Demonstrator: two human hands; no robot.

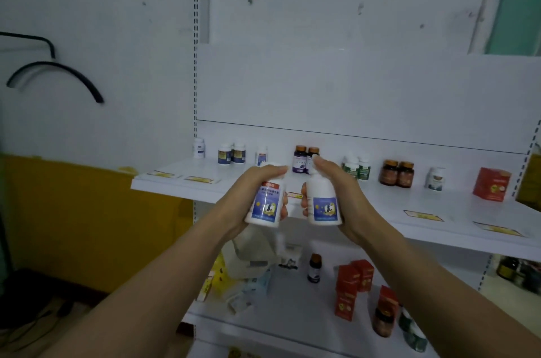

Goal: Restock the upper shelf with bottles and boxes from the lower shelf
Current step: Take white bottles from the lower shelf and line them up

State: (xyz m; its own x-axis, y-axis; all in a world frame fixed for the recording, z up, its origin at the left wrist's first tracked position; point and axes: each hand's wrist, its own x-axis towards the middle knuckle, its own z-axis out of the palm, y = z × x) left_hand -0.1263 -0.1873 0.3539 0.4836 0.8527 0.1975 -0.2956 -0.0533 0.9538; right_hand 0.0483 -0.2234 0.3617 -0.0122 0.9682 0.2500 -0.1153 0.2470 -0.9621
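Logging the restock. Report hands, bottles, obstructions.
Left hand grips left bottle, right hand grips right bottle. Both held at upper shelf edge. Purple bottles stand behind.

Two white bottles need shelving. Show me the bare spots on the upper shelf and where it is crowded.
Bare: the front strip of the upper shelf ahead of the green bottles and brown bottles; also the gap between the small white bottle and the red box. Crowded: the back row by the purple bottles.

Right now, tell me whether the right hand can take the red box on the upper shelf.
Probably not yet: the right hand grips a white bottle. The way along the upper shelf to the red box looks free, so once emptied, likely yes.
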